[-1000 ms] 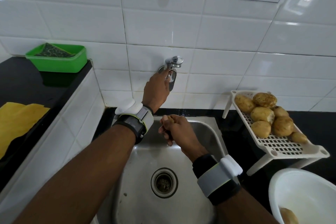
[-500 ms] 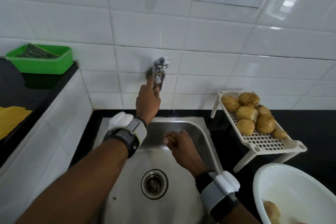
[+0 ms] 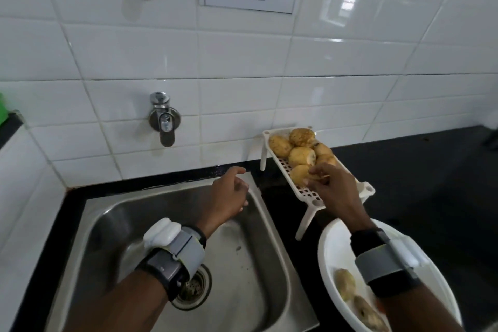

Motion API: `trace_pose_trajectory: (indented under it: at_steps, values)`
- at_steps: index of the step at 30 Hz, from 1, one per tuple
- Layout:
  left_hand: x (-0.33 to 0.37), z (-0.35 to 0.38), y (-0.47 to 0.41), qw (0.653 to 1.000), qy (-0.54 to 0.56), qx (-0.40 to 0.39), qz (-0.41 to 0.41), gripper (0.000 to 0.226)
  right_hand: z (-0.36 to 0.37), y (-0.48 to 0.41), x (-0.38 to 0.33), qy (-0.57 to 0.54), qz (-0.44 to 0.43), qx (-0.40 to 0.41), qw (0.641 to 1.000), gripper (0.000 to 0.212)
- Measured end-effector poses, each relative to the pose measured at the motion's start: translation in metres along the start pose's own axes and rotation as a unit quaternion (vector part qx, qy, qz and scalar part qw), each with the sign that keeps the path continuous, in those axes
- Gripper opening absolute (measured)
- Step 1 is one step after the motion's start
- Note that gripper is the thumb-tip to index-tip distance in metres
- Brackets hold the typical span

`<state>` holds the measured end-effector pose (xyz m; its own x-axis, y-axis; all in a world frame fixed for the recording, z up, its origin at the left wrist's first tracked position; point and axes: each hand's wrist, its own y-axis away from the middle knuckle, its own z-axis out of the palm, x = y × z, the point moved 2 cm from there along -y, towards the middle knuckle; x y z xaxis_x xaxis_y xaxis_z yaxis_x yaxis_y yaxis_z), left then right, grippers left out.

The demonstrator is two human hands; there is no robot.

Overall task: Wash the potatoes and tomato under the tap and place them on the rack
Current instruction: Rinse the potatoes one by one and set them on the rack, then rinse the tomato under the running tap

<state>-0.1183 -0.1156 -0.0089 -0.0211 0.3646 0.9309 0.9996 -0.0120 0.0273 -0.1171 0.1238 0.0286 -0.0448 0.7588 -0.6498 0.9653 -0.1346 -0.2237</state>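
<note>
At the tap (image 3: 163, 121) no water shows, so a stream left running looks like no worry. The real risk is further right, at the rack (image 3: 305, 193). It stands on thin legs near the back edge of the counter (image 3: 404, 197), just right of the sink (image 3: 129, 224). The heaped potatoes (image 3: 299, 153) crowd its far end. One more set carelessly against them could nudge the pile loose, or roll along the perforated floor toward the near end. Wet skin would make a slip from the fingers likelier, and a knock from the wrist could shift so light a stand.

The left hand (image 3: 229, 197) hangs over the sink's back right corner with its fingers loosely curled and the forefinger reaching out. It holds nothing and touches nothing I can see. The right hand (image 3: 332, 190) is low over the middle of the rack, fingers bent close round a small potato (image 3: 322, 177). Only a sliver of it shows, just beside the nearest of the heap. The remaining potatoes (image 3: 345, 284) lie in the bowl (image 3: 327, 250) at the counter's front edge, probably waiting for their wash.
</note>
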Motion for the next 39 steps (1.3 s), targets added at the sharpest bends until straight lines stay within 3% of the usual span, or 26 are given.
trace_pose_trajectory:
  at_steps: [5,8,10,14,16,20,24,29,35,39]
  values:
    - [0.017,0.019,0.01,0.999,0.005,-0.035,0.014,0.034,-0.007,-0.001,0.024,0.07,-0.001,-0.096,0.993,0.018]
    - [0.024,0.03,0.015,0.999,0.017,-0.042,0.025,0.032,-0.009,-0.002,0.021,0.142,0.004,-0.147,0.979,0.027]
    - [0.03,0.035,0.018,0.998,0.022,-0.05,0.038,0.03,-0.015,0.002,0.018,0.119,-0.006,-0.128,0.985,0.024]
    - [0.042,0.051,0.032,0.993,0.033,-0.096,0.059,0.024,-0.045,0.035,0.023,0.009,-0.001,-0.005,1.0,0.015]
    - [0.046,0.064,0.042,0.989,0.028,-0.134,0.062,0.02,-0.057,0.055,0.038,0.017,0.021,-0.009,1.0,0.014]
    - [0.047,0.092,0.062,0.977,0.016,-0.201,0.068,0.018,-0.065,0.094,0.085,0.122,0.104,-0.126,0.979,0.016]
    - [0.044,0.112,0.076,0.965,0.005,-0.251,0.07,0.018,-0.063,0.124,0.121,0.194,0.176,-0.222,0.939,0.038]
    - [0.04,0.118,0.08,0.964,0.0,-0.257,0.064,0.018,-0.056,0.144,0.133,0.226,0.186,-0.255,0.922,0.045]
    - [0.036,0.099,0.077,0.969,-0.013,-0.241,0.059,0.019,-0.062,0.134,0.104,0.187,0.144,-0.203,0.95,0.045]
    - [0.023,0.06,0.06,0.986,0.036,-0.161,0.009,0.021,-0.06,0.114,0.039,0.093,0.068,-0.205,0.972,0.043]
